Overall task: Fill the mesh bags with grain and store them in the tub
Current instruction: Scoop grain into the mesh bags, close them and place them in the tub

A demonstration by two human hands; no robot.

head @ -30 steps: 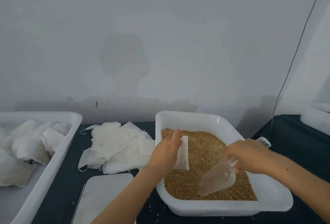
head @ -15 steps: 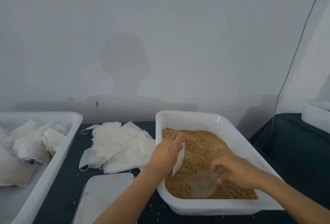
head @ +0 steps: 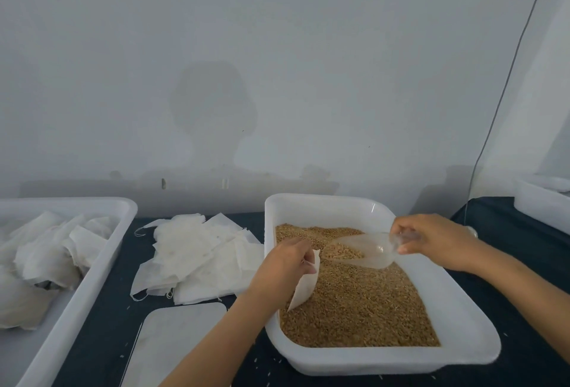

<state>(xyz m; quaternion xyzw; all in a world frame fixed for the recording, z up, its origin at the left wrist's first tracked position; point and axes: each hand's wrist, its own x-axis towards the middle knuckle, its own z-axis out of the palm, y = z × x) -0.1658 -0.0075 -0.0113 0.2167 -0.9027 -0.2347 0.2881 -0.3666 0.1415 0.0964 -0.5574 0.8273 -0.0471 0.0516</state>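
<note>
Your right hand (head: 431, 240), gripping the scoop (head: 361, 249), has lifted it loaded from the grain (head: 354, 303) toward the mesh bag (head: 303, 286) pinched in your left hand (head: 283, 266); pour next.

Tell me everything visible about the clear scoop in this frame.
The scoop is clear, glossy plastic by its look, with a rounded bowl and a short handle. The right hand grips the handle. It lies roughly level above the grain in the white tub, mouth pointing left toward the mesh bag that the left hand holds. Grain sits inside its bowl.
</note>
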